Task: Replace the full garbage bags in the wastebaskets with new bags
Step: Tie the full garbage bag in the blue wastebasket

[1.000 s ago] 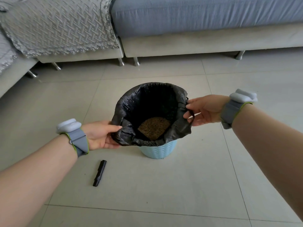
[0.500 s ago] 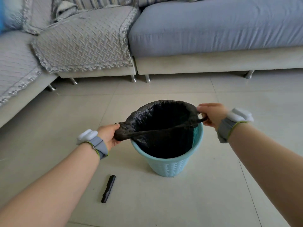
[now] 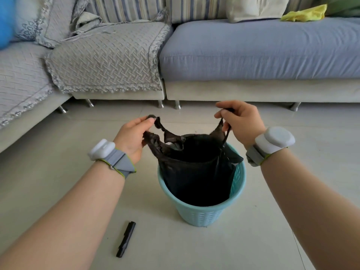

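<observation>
Inside, black bag [image 3: 196, 172] contents unreadable — left hand [image 3: 132, 136], right hand [image 3: 240, 121] each pinch handle loop above blue wastebasket [image 3: 202, 213], fingers curled.

Both arms reach forward, forearms angling in from the lower corners, elbows out of view. Left hand [image 3: 134, 137] is raised, thumb and fingertips pinching one handle loop of the garbage bag [image 3: 194, 172]. Right hand [image 3: 240, 121] sits slightly higher, back of hand up, fingers curled round the other loop. Hands are well apart, both wrists roughly straight.
</observation>
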`<action>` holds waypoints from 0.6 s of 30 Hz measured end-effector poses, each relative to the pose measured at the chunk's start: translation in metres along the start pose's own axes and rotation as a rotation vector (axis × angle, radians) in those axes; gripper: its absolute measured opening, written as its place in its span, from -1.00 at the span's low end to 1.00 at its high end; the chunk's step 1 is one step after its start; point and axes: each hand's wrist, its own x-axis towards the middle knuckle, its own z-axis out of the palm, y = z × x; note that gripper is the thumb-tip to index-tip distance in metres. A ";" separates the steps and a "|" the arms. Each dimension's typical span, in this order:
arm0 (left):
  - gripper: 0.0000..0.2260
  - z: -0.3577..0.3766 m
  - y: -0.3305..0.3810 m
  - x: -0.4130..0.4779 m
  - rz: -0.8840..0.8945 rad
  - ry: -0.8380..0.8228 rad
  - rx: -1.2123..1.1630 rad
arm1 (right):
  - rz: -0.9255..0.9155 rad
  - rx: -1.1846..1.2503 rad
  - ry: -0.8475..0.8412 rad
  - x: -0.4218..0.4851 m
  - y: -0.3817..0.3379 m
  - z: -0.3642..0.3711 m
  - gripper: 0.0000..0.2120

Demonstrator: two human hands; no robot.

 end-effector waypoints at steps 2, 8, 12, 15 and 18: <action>-0.87 0.011 0.020 -0.005 0.030 -0.062 -0.041 | -0.001 0.021 -0.048 0.001 -0.018 0.003 -0.78; -0.64 0.040 0.041 -0.013 0.216 -0.393 0.041 | -0.176 -0.331 -0.169 -0.007 -0.062 0.017 -0.78; -0.42 0.041 0.023 -0.019 0.282 -0.378 0.705 | -0.306 -0.647 -0.233 -0.011 -0.075 0.016 -0.80; -0.59 0.041 0.008 -0.023 0.312 -0.479 0.849 | -0.319 -0.596 -0.318 -0.017 -0.074 0.022 -0.84; -0.89 0.047 0.000 -0.026 0.282 -0.513 0.801 | -0.291 -0.381 -0.333 -0.022 -0.068 0.030 -0.77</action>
